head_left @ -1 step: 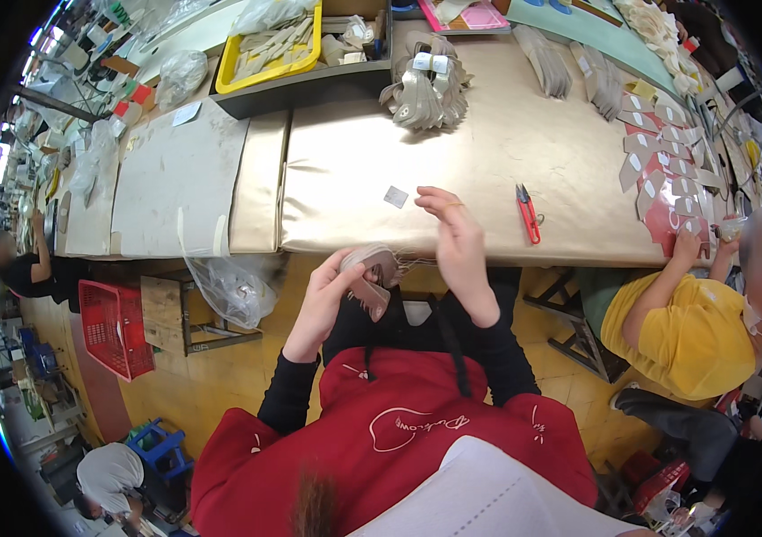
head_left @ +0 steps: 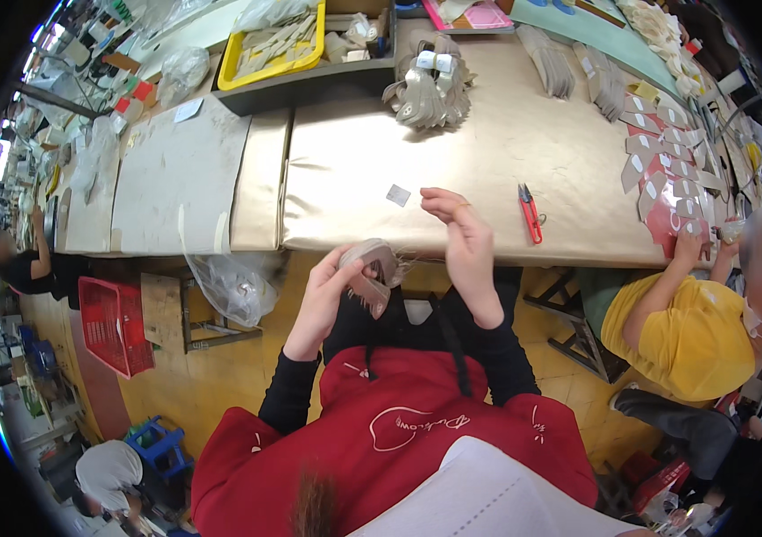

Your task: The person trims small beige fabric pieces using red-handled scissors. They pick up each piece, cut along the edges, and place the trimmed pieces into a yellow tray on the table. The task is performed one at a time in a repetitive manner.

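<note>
My left hand (head_left: 320,300) is closed round a curved bundle of beige fabric pieces (head_left: 372,285), held just off the table's near edge. Loose thread ends stick out from the bundle's right side. To the right of it, my right hand (head_left: 468,259) is raised with its fingers stretched out, and I see nothing in it. A small grey square (head_left: 398,195) lies on the table just left of those fingertips. Further right on the gold-coloured table cover (head_left: 345,197) rest red-handled thread snips (head_left: 530,213).
Beyond my hands sit a tied bundle of beige pieces (head_left: 432,94) and a black box (head_left: 309,92) holding a yellow tray (head_left: 321,55). At right, a co-worker in yellow (head_left: 681,331) handles pieces on a red sheet (head_left: 658,224). A red basket (head_left: 117,327) stands at left.
The bundle in my left hand is turned slightly. My right hand has shifted a little to the right, its fingers still stretched out.
</note>
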The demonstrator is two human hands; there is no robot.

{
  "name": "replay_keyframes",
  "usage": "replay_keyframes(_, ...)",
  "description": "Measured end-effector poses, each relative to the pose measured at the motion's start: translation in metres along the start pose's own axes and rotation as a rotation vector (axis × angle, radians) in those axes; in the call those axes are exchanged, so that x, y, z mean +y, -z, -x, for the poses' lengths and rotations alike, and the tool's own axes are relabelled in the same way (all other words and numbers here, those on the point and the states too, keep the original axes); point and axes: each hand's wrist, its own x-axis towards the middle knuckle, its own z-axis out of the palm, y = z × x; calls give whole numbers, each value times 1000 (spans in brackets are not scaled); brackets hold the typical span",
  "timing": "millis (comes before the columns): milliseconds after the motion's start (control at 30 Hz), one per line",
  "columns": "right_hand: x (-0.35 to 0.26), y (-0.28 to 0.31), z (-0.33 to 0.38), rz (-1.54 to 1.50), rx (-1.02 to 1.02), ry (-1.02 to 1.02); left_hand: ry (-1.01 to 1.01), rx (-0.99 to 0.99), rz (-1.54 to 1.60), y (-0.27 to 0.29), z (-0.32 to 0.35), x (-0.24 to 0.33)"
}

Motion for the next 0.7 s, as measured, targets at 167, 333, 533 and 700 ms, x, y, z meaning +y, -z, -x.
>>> replay_keyframes(167,-3,-3,41,-769,-69,-346,-74,100,32,-4,-8,-1)
replay_keyframes(333,21,-18,69,-907,19,-684,-426,79,-508,-18,-12,1)
replay_keyframes(533,16,-11,73,-1245,156,-624,-859,-123,-1158,-49,-14,6)
replay_keyframes(700,7,5,62,-1216,86,-550,-749,-196,-1138,-70,-11,7)
